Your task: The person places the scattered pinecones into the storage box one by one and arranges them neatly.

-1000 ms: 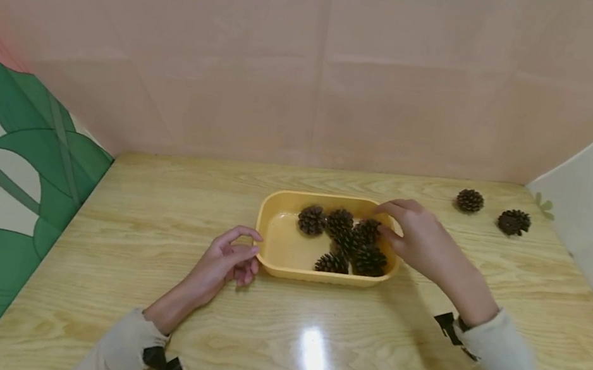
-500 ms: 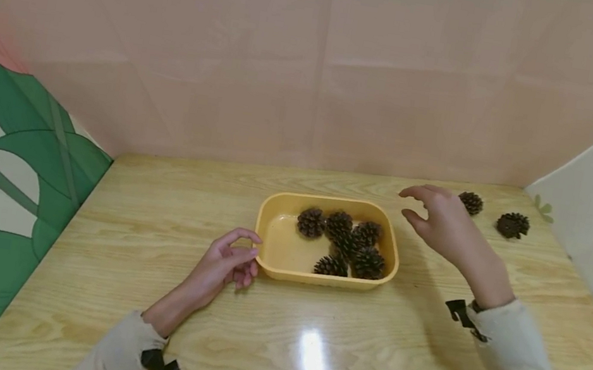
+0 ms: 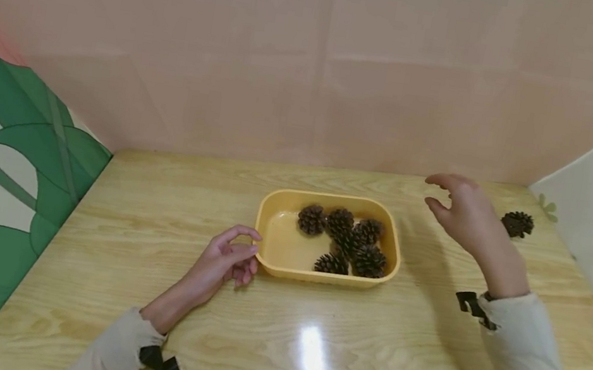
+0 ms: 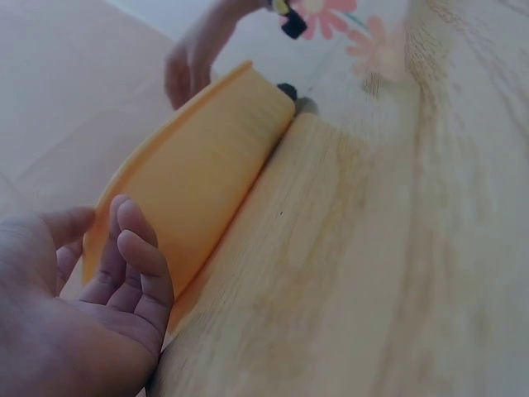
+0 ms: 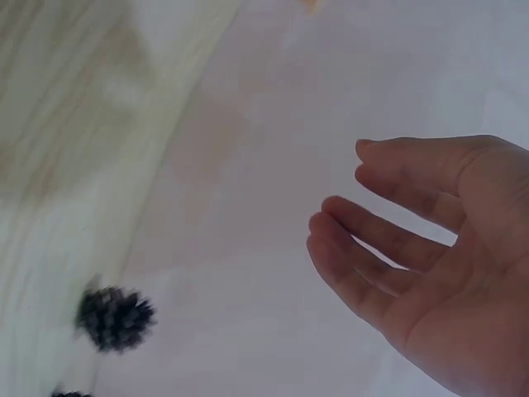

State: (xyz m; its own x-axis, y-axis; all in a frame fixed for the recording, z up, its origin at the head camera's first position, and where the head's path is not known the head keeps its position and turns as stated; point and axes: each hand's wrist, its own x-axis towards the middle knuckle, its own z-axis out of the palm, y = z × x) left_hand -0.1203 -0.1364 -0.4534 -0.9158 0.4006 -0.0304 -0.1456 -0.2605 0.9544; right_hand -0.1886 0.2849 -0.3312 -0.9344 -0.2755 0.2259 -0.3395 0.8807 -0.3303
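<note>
Yellow, plastic-looking tray (image 3: 287,249) sits about mid-width on the wood-grain worktop (image 3: 154,215), nearer its back edge, with a cluster of pinecones (image 3: 345,241) crowded mostly into its right half. At the tray's left side, by the near corner, the left hand (image 3: 224,260) lightly pinches the rim between thumb and index finger, its other fingers loosely bent outside the wall. The right hand (image 3: 466,218) hangs above the worktop towards the back right corner, thumb and fingers well apart in a wide C, with nothing held or touched. A loose pinecone (image 3: 517,224) lies near that corner; the right wrist view shows two out there, the clearer pinecone (image 5: 116,318) close to the back edge. To pick one up cleanly, I'd lower the spread fingers around its widest part, close gently on the scales, and leave the left hand steadying the tray
</note>
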